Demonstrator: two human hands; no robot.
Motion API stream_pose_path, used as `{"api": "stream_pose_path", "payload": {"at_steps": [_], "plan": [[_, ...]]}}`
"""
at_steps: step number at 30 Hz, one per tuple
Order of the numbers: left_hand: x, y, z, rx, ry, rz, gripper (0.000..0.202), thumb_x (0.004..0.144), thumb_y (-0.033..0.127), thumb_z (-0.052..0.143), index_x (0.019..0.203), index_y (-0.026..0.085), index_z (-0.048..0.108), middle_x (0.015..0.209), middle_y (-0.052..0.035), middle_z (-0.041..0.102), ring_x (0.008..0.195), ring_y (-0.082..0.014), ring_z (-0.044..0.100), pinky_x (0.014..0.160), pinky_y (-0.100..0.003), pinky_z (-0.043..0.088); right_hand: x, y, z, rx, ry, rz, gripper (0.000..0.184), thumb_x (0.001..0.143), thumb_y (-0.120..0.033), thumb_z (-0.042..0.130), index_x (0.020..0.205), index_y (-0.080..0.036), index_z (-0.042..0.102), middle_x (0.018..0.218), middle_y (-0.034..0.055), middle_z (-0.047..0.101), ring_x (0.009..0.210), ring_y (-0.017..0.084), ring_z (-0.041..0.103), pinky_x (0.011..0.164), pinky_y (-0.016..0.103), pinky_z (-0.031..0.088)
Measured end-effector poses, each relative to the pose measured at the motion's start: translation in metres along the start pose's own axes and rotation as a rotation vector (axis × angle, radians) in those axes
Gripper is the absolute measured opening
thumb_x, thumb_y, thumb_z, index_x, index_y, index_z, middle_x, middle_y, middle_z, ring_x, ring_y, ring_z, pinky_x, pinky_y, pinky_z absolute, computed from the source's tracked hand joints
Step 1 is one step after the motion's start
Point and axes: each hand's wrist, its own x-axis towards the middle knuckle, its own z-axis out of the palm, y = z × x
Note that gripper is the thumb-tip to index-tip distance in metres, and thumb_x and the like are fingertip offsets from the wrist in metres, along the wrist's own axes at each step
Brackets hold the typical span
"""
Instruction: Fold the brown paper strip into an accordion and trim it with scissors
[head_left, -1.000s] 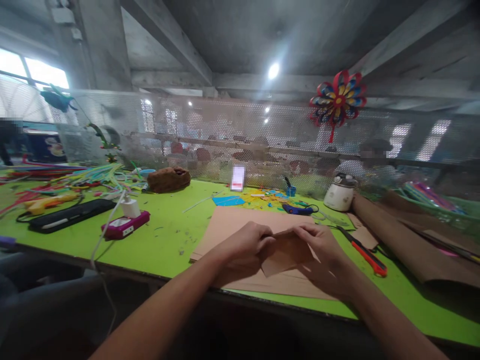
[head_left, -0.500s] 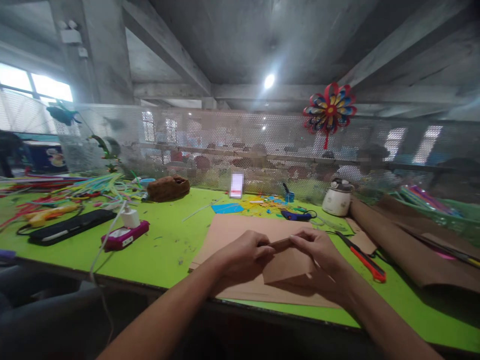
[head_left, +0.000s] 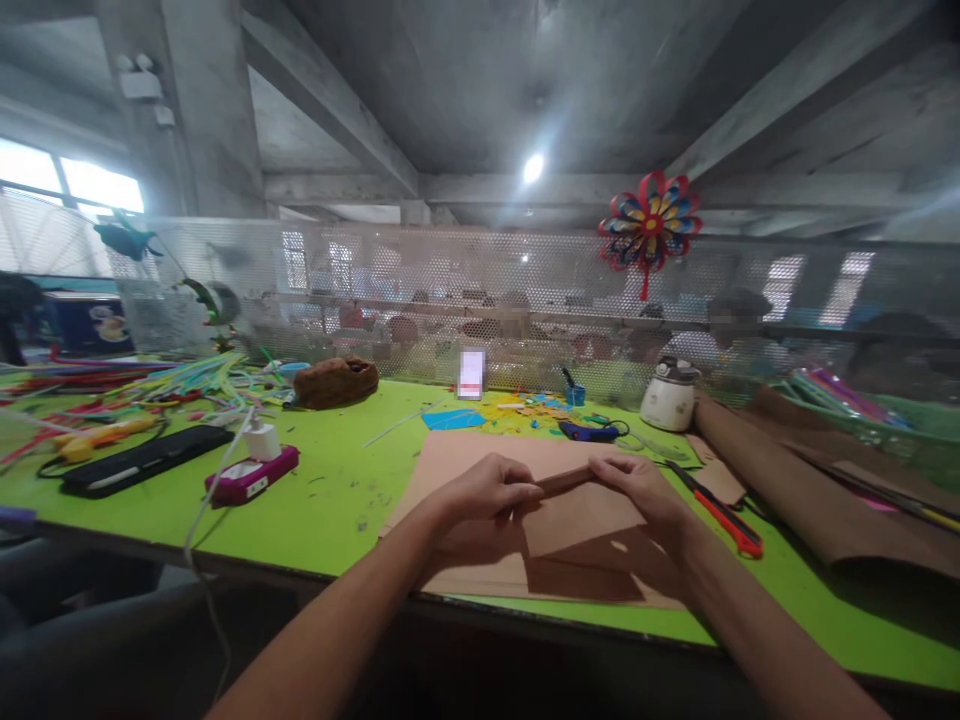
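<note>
A piece of brown cardboard (head_left: 581, 522) with a narrow folded edge is held up between my two hands. My left hand (head_left: 491, 487) is closed, pinching the left end of that edge. At the other end, my right hand (head_left: 634, 480) pinches the edge between thumb and fingers. Beneath both hands lie flat sheets of brown cardboard (head_left: 450, 455), with the held piece's shadow falling on them. Right of my right hand, a red and black utility knife (head_left: 724, 520) rests on the green table (head_left: 322, 520).
Behind the sheets are a blue glue gun (head_left: 589, 431), blue paper (head_left: 454, 420) and yellow scraps. A white bottle (head_left: 667, 395) and rolled brown paper (head_left: 795, 480) stand to the right. On the left sit a purple power strip (head_left: 255, 475) with a cable and a black case (head_left: 146, 460).
My hands have moved slightly apart along the folded edge, showing more of it. The cardboard piece is raised a little, and its shadow has grown. The view has shifted slightly.
</note>
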Motion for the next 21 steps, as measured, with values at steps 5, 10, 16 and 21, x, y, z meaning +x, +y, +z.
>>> {"api": "stream_pose_path", "payload": {"at_steps": [5,10,16,21], "plan": [[0.003,-0.003,-0.003,-0.111,0.099,0.057,0.044,0.081,0.052,0.048,0.059,0.015,0.047,0.045,0.0055,0.043,0.04,-0.0065,0.041,0.044,-0.02,0.031,-0.001,0.002,0.002,0.143,-0.055,0.028,0.034,0.075,-0.046,0.063,0.083,-0.014,0.068,0.074,0.0051,0.067,0.072,0.02,0.059,0.066,0.032,0.046],[-0.001,-0.005,-0.006,-0.19,0.089,0.057,0.045,0.082,0.052,0.049,0.056,0.015,0.043,0.044,0.0059,0.04,0.041,-0.0058,0.037,0.045,-0.02,0.029,-0.002,-0.001,0.007,0.188,-0.021,-0.009,0.04,0.077,-0.05,0.06,0.088,-0.013,0.069,0.078,0.0069,0.068,0.076,0.022,0.061,0.07,0.034,0.047],[-0.004,-0.003,-0.008,-0.434,0.107,-0.013,0.039,0.074,0.05,0.06,0.063,0.015,0.047,0.05,0.008,0.035,0.038,-0.0043,0.035,0.041,-0.019,0.029,-0.001,-0.005,0.003,0.196,0.096,-0.085,0.044,0.074,-0.053,0.06,0.096,-0.016,0.069,0.088,0.0083,0.069,0.085,0.025,0.061,0.077,0.038,0.049],[-0.009,0.002,0.002,-0.681,-0.038,-0.094,0.034,0.065,0.041,0.071,0.065,0.013,0.052,0.052,0.007,0.039,0.039,-0.0037,0.036,0.038,-0.019,0.027,-0.008,-0.004,0.013,0.154,-0.26,-0.061,0.057,0.071,-0.039,0.069,0.123,-0.022,0.054,0.104,0.0079,0.066,0.095,0.026,0.06,0.084,0.04,0.047]]}}
